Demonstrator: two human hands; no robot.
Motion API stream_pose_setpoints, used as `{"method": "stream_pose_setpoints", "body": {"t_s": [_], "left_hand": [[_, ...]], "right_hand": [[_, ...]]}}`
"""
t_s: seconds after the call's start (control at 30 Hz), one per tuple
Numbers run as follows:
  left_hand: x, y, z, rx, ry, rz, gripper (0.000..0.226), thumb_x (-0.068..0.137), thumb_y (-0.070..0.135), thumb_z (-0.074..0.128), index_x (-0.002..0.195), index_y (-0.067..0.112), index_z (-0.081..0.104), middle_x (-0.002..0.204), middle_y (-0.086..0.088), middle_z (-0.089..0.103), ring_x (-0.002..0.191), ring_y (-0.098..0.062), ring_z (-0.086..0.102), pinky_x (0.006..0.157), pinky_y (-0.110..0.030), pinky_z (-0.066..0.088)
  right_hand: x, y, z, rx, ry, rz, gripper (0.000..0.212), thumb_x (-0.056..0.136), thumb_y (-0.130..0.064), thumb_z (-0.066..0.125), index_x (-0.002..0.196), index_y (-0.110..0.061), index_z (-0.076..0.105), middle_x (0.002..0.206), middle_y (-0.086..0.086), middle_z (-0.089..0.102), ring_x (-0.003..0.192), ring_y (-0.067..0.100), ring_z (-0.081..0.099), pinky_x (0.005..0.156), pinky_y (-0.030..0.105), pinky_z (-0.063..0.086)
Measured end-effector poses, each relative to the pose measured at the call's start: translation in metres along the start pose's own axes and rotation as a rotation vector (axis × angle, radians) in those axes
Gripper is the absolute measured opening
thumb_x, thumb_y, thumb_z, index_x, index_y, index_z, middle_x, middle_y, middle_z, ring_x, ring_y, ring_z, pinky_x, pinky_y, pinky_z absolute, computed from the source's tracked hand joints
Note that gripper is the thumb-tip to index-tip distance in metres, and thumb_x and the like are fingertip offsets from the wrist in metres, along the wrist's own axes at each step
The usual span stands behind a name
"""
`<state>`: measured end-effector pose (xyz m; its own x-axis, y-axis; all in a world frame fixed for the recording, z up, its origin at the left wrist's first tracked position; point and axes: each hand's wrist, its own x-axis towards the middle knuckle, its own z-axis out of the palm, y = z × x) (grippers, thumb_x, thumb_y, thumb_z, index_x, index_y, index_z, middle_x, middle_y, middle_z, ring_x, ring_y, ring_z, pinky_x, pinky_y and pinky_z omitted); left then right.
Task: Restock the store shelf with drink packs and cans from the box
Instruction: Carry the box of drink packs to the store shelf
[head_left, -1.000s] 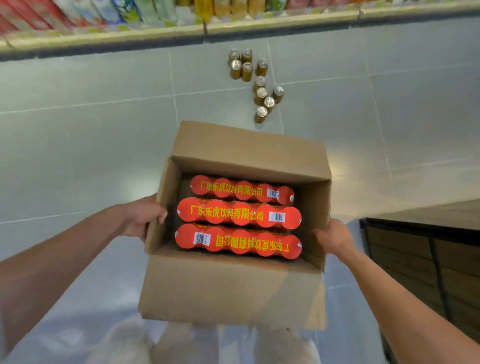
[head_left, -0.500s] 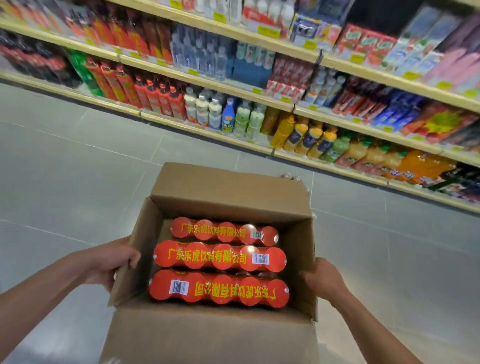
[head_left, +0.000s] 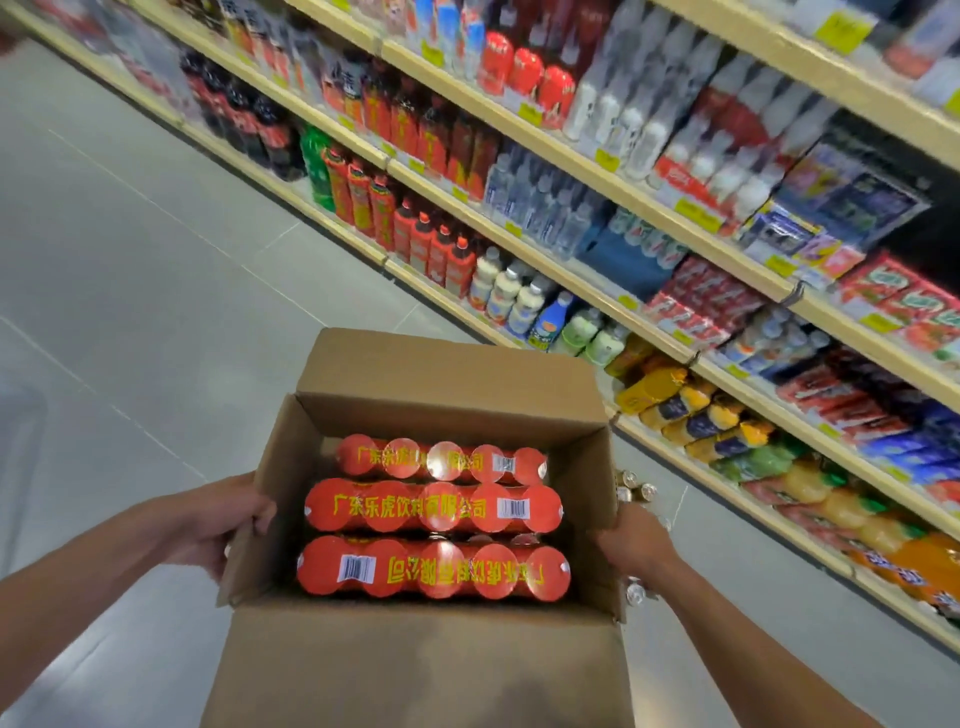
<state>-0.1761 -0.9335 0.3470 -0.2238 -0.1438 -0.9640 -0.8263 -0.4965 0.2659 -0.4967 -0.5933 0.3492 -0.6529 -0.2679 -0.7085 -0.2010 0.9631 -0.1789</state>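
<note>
Open cardboard box (head_left: 415, 670) held off the floor (head_left: 156, 312), seen from above; L hand (head_left: 223, 519) grips L wall, fingers curled over its top edge; R hand (head_left: 631, 540) clasps R wall, fingertips hidden by cardboard. Inside: 3 wrapped drink packs (head_left: 434, 506) side by side, orange tops up, w/ yellow lettering & barcodes. Stocked shelf (head_left: 571, 266) runs along R; loose cans (head_left: 636, 491) on floor beside R hand.
</note>
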Motion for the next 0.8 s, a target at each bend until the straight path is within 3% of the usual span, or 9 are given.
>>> {"method": "stream_pose_setpoints", "body": {"t_s": [0.13,0.2,0.3,0.4,0.5,0.6,0.73,0.8], "left_hand": [[0.018,0.032,-0.045,-0.017,-0.018,-0.005,0.07,0.068,-0.01,0.044,0.129,0.024,0.047,0.12,-0.03,0.056,0.109,-0.055,0.054,0.081,-0.081,0.04],[0.024,0.053,-0.066,0.005,-0.011,0.0,0.065,0.067,-0.009,0.045,0.123,0.024,0.051,0.116,-0.029,0.058,0.107,-0.054,0.056,0.08,-0.081,0.039],[0.035,0.099,-0.112,0.015,-0.017,-0.008,0.068,0.074,-0.011,0.04,0.128,0.03,0.046,0.123,-0.025,0.054,0.112,-0.052,0.051,0.08,-0.083,0.038],[0.051,0.146,-0.15,0.06,0.0,-0.011,0.072,0.071,-0.01,0.04,0.128,0.033,0.046,0.122,-0.024,0.055,0.112,-0.051,0.051,0.08,-0.083,0.037],[0.071,0.193,-0.179,0.115,0.02,-0.006,0.069,0.065,-0.004,0.044,0.124,0.032,0.048,0.118,-0.025,0.057,0.109,-0.049,0.054,0.078,-0.078,0.042],[0.097,0.236,-0.197,0.131,0.042,-0.03,0.065,0.068,-0.006,0.043,0.121,0.031,0.049,0.116,-0.024,0.058,0.107,-0.048,0.055,0.078,-0.077,0.044],[0.155,0.284,-0.228,0.149,-0.002,-0.059,0.087,0.05,0.0,0.055,0.129,0.037,0.044,0.121,-0.025,0.058,0.113,-0.051,0.054,0.08,-0.079,0.042],[0.182,0.313,-0.236,0.206,0.014,-0.11,0.084,0.057,-0.001,0.053,0.132,0.034,0.041,0.121,-0.025,0.058,0.113,-0.052,0.053,0.08,-0.078,0.043]], "right_hand": [[0.037,-0.061,-0.018,-0.079,0.003,-0.054,0.011,0.088,-0.028,0.063,0.081,-0.021,0.058,0.079,-0.002,0.063,0.076,0.018,0.063,0.065,0.028,0.049],[0.046,-0.092,-0.024,-0.104,0.005,-0.044,0.02,0.09,-0.028,0.063,0.076,-0.025,0.05,0.075,-0.006,0.056,0.075,0.016,0.059,0.062,0.025,0.046],[0.072,-0.141,-0.024,-0.125,-0.003,-0.034,0.013,0.091,-0.027,0.064,0.08,-0.023,0.058,0.074,-0.004,0.062,0.068,0.01,0.062,0.055,0.02,0.048],[0.092,-0.185,-0.021,-0.065,-0.02,0.0,0.006,0.091,-0.028,0.063,0.09,-0.022,0.063,0.088,0.0,0.07,0.076,0.012,0.067,0.063,0.022,0.053],[0.12,-0.212,-0.011,0.014,-0.019,0.017,0.011,0.091,-0.036,0.062,0.093,-0.026,0.064,0.092,-0.003,0.071,0.082,0.012,0.068,0.07,0.022,0.055],[0.167,-0.22,0.006,0.068,-0.042,0.053,0.022,0.087,-0.04,0.065,0.1,-0.022,0.066,0.097,-0.001,0.072,0.086,0.014,0.069,0.08,0.031,0.06],[0.228,-0.265,0.009,0.085,-0.101,0.138,0.025,0.091,-0.034,0.06,0.112,-0.019,0.062,0.11,0.0,0.068,0.095,0.014,0.063,0.083,0.027,0.055],[0.26,-0.286,0.005,0.088,-0.118,0.163,0.022,0.093,-0.027,0.056,0.114,-0.02,0.062,0.114,0.0,0.068,0.097,0.015,0.062,0.085,0.026,0.053]]}}
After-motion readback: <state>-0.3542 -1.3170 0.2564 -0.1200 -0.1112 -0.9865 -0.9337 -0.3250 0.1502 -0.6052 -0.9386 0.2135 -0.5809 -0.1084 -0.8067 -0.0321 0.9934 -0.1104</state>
